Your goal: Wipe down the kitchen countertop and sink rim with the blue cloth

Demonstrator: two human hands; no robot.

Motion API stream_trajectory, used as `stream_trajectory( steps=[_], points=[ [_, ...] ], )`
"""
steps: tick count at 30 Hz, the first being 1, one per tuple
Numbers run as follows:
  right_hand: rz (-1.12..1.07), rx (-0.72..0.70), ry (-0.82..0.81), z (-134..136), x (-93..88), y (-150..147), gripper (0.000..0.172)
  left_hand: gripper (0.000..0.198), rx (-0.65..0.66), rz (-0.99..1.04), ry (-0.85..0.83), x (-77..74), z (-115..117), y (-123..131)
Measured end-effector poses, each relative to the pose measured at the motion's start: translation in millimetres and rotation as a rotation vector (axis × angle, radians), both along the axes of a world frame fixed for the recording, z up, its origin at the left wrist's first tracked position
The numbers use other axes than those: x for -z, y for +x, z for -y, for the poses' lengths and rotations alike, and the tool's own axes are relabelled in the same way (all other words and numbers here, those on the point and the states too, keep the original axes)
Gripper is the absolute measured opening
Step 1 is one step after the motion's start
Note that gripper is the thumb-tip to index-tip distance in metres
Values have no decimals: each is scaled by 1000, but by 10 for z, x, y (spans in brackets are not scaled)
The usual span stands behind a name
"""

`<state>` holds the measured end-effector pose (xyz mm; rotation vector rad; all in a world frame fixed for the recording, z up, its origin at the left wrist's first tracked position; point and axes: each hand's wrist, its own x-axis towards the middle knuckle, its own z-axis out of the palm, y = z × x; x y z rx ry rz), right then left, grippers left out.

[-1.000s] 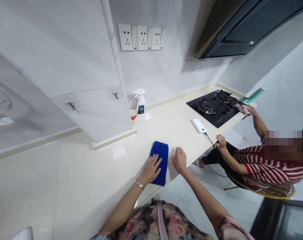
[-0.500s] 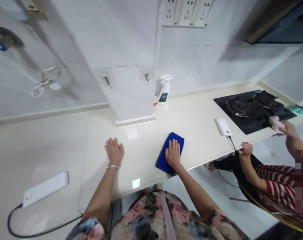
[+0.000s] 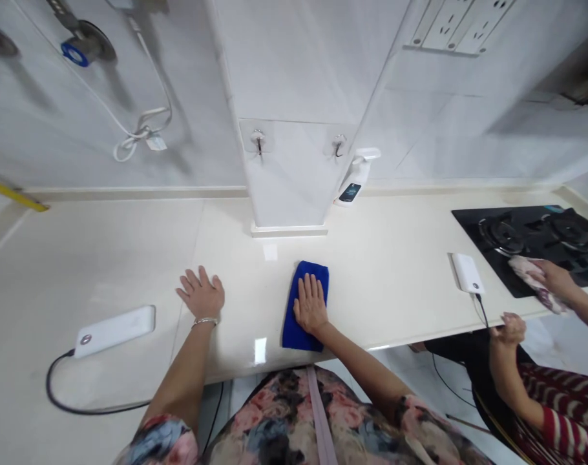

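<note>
We note the blue cloth (image 3: pixel 296 332) flat on the tabletop (image 3: pixel 395 284), toward the near side. Right hand (image 3: pixel 312 307): spread over it, palm down, not clenched. Left hand (image 3: pixel 203 297): splayed on tabletop to the left, grasping nothing. We judge wiping in hand; another stroke would call for even palm pressure.

Right hand (image 3: pixel 312 309) flat on the blue cloth (image 3: pixel 293 330)
From afar I see the left hand (image 3: pixel 204 297) spread on the counter (image 3: pixel 381 278), near a white power bank (image 3: pixel 114 330).
</note>
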<state>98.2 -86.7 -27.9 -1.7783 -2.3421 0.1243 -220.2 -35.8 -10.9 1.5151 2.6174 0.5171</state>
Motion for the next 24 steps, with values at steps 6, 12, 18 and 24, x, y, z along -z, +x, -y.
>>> stream_trajectory(
  steps=[6, 12, 18, 24],
  points=[
    [-3, -325, -76, -507, -184, -472, 75, 69, 19, -41, 72, 55, 29, 43],
    [37, -526, -94, -1076, -247, -887, 74, 67, 22, -36, 99, 59, 40, 45],
    [44, -578, -90, -1343, -202, -1384, 76, 65, 20, -18, 90, 51, 63, 60],
    [6, -606, -99, -1734, -166, -1888, 75, 64, 17, 1, 79, 45, 89, 59]
  ],
)
